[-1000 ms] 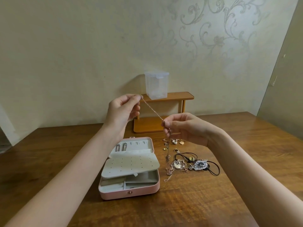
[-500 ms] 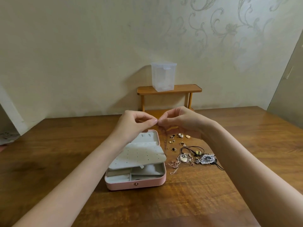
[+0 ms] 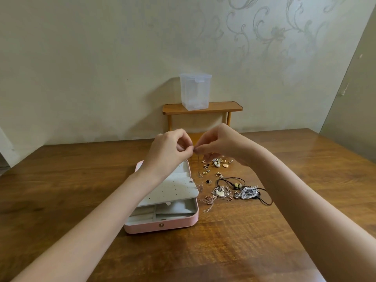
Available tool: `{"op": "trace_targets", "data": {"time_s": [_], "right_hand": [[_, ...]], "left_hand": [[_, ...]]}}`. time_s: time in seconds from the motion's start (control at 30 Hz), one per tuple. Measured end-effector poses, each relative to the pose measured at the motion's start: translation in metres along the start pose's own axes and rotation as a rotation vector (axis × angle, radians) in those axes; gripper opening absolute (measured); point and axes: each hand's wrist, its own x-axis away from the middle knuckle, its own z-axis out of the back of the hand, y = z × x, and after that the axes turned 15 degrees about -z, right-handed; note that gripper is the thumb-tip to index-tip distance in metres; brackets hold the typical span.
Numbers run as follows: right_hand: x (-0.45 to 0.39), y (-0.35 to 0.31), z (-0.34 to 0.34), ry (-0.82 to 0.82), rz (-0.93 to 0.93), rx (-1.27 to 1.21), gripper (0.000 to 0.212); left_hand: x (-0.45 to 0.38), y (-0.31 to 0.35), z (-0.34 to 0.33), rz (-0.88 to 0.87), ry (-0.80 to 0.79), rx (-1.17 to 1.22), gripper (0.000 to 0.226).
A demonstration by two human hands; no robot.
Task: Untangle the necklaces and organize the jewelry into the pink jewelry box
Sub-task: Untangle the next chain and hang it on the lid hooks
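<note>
Two hands raised together above the bench, fingertips nearly touching. Left hand: grip clamped, thumb and forefinger pinching the top of a thin chain. Right hand: grip likewise clamped on the same chain, right beside the left pinch. Chain hanging straight down from the pinch, small pendant at its lower end, just beside the far right corner of the pink jewelry box.

Pink jewelry box lying open on the bench, below the left forearm; grey perforated earring panel resting tilted over the lower tray, divided compartments showing under it at the front, a round snap on the front wall.

Right of the box, scattered small earrings and pendants under the right hand. Nearer the camera, a tangled heap of necklaces: a heart pendant among rose-gold chains, a black cord with beads, a silver feather pendant touching the cord.

At the far edge against the wall, a small wooden shelf, with a clear lidded plastic container standing upright on it.
</note>
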Motion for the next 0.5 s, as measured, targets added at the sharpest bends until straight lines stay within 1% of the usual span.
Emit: {"op": "trace_targets", "data": {"time_s": [0.1, 0.17, 0.2, 0.3, 0.33, 0.5], "right_hand": [[0.004, 0.000, 0.006, 0.044, 0.027, -0.018, 0.006], [0.006, 0.000, 0.008, 0.060, 0.040, -0.031, 0.005], [0.008, 0.000, 0.009, 0.061, 0.045, -0.039, 0.004], [0.012, 0.002, 0.012, 0.041, 0.036, -0.109, 0.005], [0.014, 0.003, 0.014, 0.032, 0.029, -0.118, 0.006], [0.022, 0.011, 0.021, -0.014, 0.024, -0.107, 0.007]], "left_hand": [[-0.001, 0.004, 0.000, -0.059, -0.024, -0.033, 0.007], [-0.002, 0.007, -0.001, -0.054, -0.049, -0.019, 0.008], [-0.003, 0.008, -0.001, -0.021, -0.065, 0.030, 0.010], [-0.003, 0.010, -0.002, 0.152, -0.096, 0.256, 0.015], [-0.002, 0.010, -0.002, 0.187, -0.103, 0.293, 0.015], [0.001, 0.014, -0.003, 0.206, -0.169, 0.329, 0.010]]}}
